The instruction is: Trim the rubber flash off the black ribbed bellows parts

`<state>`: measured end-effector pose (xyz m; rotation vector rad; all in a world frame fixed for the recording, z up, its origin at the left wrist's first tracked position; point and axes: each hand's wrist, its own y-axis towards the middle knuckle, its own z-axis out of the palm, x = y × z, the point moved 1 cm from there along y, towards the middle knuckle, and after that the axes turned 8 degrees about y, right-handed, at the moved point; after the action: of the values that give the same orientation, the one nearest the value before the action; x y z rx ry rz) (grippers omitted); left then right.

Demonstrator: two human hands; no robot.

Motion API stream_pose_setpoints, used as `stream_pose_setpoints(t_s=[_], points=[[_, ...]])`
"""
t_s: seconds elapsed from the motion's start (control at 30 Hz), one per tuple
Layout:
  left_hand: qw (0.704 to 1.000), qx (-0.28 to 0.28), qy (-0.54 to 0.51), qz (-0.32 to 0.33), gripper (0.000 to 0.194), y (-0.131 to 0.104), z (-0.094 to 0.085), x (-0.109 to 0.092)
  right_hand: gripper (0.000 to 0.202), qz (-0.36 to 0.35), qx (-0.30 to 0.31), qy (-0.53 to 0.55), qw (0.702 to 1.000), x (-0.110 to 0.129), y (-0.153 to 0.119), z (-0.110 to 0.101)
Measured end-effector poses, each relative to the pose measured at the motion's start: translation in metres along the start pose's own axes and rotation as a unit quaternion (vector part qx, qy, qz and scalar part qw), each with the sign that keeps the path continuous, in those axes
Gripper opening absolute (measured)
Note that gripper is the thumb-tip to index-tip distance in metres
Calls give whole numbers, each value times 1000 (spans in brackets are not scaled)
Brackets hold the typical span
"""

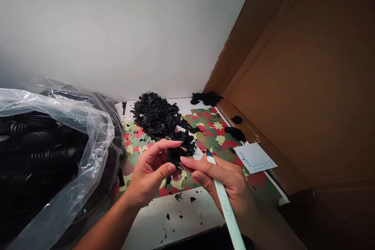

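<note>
Lower centre, the left hand [150,174] curls, gripping a black piece [173,155]; the right hand's [225,181] forefinger reaches its edge, grip unclear, a white stick [225,201] slanting across. Black scraps [155,115] heap beyond; a plastic bag [101,136] crowds frame left, cardboard [307,86] right.

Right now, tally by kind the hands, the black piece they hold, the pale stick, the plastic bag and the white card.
Left hand and right hand: 2
Held black piece: 1
Pale stick: 1
Plastic bag: 1
White card: 1
Total: 6
</note>
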<state>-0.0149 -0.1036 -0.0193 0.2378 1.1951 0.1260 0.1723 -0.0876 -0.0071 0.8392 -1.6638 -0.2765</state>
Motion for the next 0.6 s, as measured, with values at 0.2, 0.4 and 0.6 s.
stream_pose_setpoints(t_s=[0.2, 0.4, 0.6], points=[[999, 6, 38, 15, 32, -2, -2, 3, 27, -3, 16, -38, 999, 7, 3, -3], [997, 6, 73, 20, 33, -3, -5, 4, 28, -52, 11, -102, 993, 10, 5, -4], [997, -2, 68, 23, 34, -3, -4, 4, 29, -60, -1, -123, 991, 11, 6, -1]])
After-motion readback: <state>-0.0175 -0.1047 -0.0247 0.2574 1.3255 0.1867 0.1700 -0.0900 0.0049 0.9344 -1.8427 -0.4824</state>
